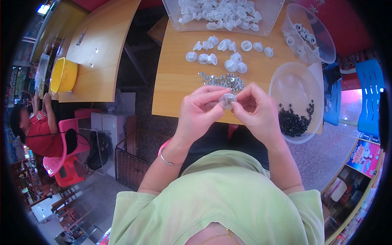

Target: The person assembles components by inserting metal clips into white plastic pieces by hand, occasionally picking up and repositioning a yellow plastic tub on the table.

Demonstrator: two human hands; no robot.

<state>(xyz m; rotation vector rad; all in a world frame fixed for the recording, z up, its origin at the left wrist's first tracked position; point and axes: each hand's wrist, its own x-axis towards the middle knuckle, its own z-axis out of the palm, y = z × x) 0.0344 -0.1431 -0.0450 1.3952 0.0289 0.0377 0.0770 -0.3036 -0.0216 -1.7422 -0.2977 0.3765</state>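
Observation:
Between the fingertips of both hands, over the near edge of the table, is a small round white plastic piece (228, 98) with a recess in its middle. My left hand (200, 112) pinches it from the left, my right hand (258, 114) from the right. Just beyond my fingers lies a scattered pile of small shiny metal parts (232, 81). Farther back, several loose white plastic pieces (203, 58) like the held one are spread on the table. Whether a smaller part sits under my thumbs I cannot tell.
A clear bin (274, 30) heaped with white pieces stands at the back. On the right are a clear tub (274, 87) with small black parts and another tub (330, 47) with white pieces. A seated person in red (45, 132) works at the left, near a yellow basin (64, 75).

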